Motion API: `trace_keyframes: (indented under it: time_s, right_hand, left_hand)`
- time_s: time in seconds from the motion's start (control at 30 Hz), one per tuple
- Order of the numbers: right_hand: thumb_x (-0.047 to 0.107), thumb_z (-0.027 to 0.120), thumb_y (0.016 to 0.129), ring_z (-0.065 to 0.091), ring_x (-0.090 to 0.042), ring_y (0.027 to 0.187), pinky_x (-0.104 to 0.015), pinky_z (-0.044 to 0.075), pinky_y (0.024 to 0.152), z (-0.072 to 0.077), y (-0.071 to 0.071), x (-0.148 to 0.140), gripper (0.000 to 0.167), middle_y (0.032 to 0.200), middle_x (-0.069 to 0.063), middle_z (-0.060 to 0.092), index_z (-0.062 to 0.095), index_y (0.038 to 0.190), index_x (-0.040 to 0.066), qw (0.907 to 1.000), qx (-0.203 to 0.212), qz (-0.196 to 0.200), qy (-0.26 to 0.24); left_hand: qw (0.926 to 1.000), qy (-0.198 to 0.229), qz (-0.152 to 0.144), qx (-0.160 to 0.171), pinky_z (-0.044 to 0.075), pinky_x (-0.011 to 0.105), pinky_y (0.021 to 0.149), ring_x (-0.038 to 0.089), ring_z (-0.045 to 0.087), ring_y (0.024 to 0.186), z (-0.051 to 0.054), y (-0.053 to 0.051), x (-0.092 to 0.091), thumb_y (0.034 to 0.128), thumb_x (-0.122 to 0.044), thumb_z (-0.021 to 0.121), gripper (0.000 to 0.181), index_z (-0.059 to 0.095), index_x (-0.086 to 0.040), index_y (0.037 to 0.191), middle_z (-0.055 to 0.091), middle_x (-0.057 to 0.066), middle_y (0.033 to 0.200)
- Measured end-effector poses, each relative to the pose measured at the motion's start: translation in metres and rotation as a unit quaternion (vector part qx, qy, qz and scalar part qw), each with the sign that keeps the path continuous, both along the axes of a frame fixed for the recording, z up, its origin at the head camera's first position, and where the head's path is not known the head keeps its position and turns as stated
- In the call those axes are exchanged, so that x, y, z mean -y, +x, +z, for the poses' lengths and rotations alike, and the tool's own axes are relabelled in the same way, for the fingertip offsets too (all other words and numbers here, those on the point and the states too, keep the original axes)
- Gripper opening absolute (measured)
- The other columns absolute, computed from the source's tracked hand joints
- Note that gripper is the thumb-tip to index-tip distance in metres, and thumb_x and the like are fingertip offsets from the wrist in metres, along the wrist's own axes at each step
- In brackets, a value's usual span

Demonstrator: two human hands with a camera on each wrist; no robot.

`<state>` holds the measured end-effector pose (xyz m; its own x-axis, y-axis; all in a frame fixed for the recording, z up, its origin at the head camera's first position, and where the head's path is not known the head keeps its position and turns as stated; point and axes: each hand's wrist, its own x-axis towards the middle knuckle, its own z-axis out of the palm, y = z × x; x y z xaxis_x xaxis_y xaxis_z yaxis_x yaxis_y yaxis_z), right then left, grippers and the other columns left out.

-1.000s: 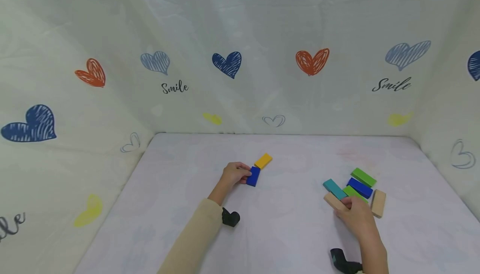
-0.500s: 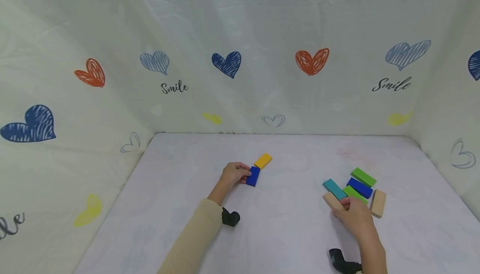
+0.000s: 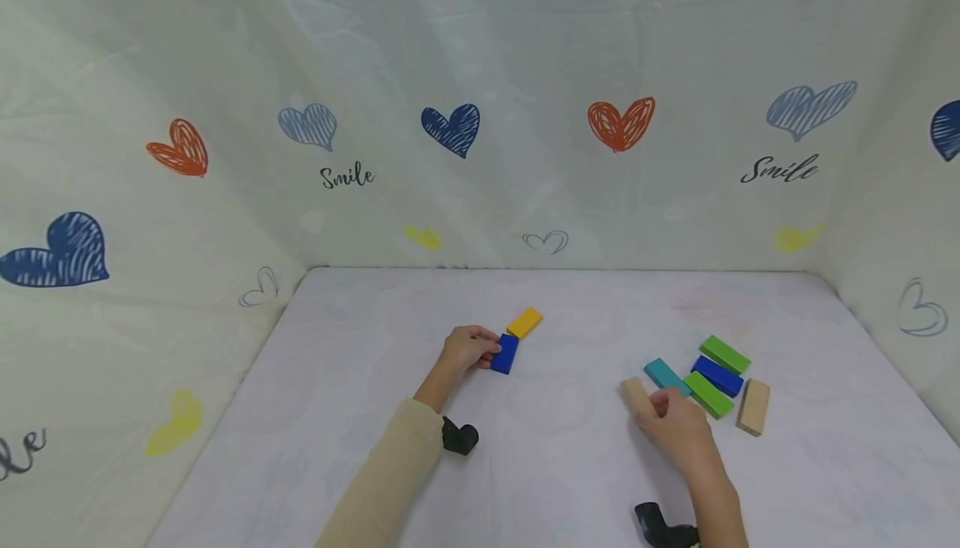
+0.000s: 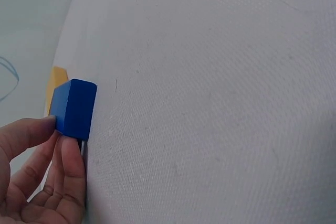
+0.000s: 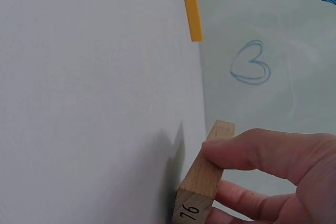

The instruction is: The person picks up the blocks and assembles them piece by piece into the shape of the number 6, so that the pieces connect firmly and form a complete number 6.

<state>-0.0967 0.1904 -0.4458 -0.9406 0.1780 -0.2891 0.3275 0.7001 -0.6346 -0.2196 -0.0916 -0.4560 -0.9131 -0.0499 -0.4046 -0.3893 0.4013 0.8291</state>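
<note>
Near the table's middle, my left hand (image 3: 467,348) pinches a blue block (image 3: 505,354) at its left side. The blue block's far end meets a yellow block (image 3: 525,322), both lying on the white table. In the left wrist view, thumb and fingers grip the blue block's end (image 4: 79,109). On the right, my right hand (image 3: 677,427) holds a plain wooden block (image 3: 637,396) between thumb and fingers. Its end (image 5: 190,211) bears the number 76 or 9L, which I cannot tell, in the right wrist view.
Right of the held wooden block lie a teal block (image 3: 666,376), a green block (image 3: 708,395), another blue block (image 3: 717,376), a farther green block (image 3: 725,354) and a second wooden block (image 3: 753,407). A heart-printed curtain (image 3: 525,156) stands behind the table (image 3: 570,481).
My right hand has drawn the wooden block left, away from the cluster, and turned it slightly. The nearer green block shows more fully. My left hand stays on the blue block.
</note>
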Motion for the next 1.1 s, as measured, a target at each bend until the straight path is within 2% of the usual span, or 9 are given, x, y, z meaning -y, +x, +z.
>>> trace_keyframes:
  time_s: [0.27, 0.5, 0.8, 1.1]
  right_hand:
    - [0.019, 0.062, 0.085, 0.056, -0.025, 0.086, -0.035, 0.05, 0.069, 0.002, -0.001, 0.013, 0.039, 0.102, -0.022, 0.059, 0.05, 0.112, -0.006, 0.9997, 0.003, -0.004, -0.025]
    - [0.024, 0.067, 0.083, 0.056, -0.023, 0.083, -0.034, 0.049, 0.069, -0.004, -0.003, 0.028, 0.041, 0.096, -0.017, 0.061, 0.052, 0.108, -0.005, 0.9993, -0.02, 0.011, -0.031]
    - [0.026, 0.07, 0.081, 0.052, -0.017, 0.075, -0.027, 0.044, 0.061, -0.008, -0.004, 0.049, 0.053, 0.087, -0.01, 0.059, 0.05, 0.12, -0.005, 0.9971, -0.033, 0.031, -0.06]
    - [0.03, 0.075, 0.076, 0.051, -0.016, 0.075, -0.028, 0.044, 0.064, -0.009, -0.004, 0.073, 0.061, 0.083, -0.005, 0.059, 0.052, 0.122, -0.002, 0.9972, -0.029, 0.04, -0.056]
  left_hand:
    - [1.0, 0.002, 0.0, 0.003, 0.051, 0.019, 0.06, 0.014, 0.056, 0.067, 0.0, 0.001, 0.001, 0.0842, -0.012, 0.066, 0.018, 0.067, -0.005, 0.101, 0.063, 0.009, 0.086]
    - [1.0, -0.008, 0.005, 0.002, 0.051, 0.02, 0.061, 0.015, 0.056, 0.068, 0.0, 0.001, 0.001, 0.0841, -0.013, 0.067, 0.018, 0.067, -0.006, 0.101, 0.063, 0.009, 0.086]
    - [0.9999, -0.013, 0.004, 0.002, 0.051, 0.02, 0.06, 0.015, 0.056, 0.068, 0.0, 0.0, 0.002, 0.0839, -0.014, 0.067, 0.018, 0.067, -0.006, 0.1, 0.063, 0.008, 0.084]
    - [1.0, -0.008, -0.003, 0.004, 0.052, 0.02, 0.061, 0.014, 0.057, 0.067, 0.002, 0.0, 0.001, 0.0838, -0.013, 0.067, 0.018, 0.068, -0.006, 0.1, 0.065, 0.009, 0.087]
